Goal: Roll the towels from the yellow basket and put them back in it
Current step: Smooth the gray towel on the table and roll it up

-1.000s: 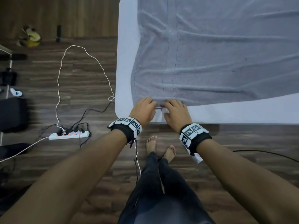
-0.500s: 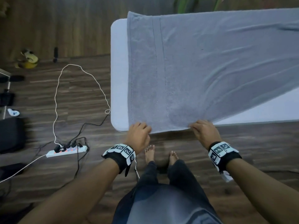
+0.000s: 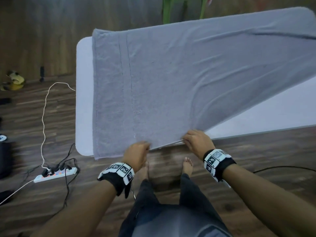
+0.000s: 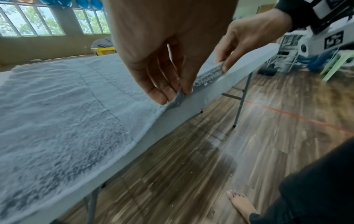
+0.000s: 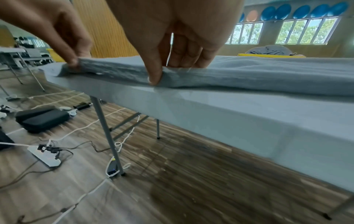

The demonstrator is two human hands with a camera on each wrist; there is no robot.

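Both hands pinch the near hem of the grey towel point(image 3: 171, 79) low in the frame: left hand point(image 3: 136, 153) and right hand point(image 3: 198, 141), fingers clamped on cloth, likely to pull it flat along the tabletop point(image 3: 83, 93) before rolling. The yellow basket point(image 4: 105, 50) sits far behind.

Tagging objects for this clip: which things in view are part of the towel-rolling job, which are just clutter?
Job: grey towel, pinched along its near edge by left hand and right hand; white folding table; yellow basket.

Clutter: power strip, white cable, green chair, black case.
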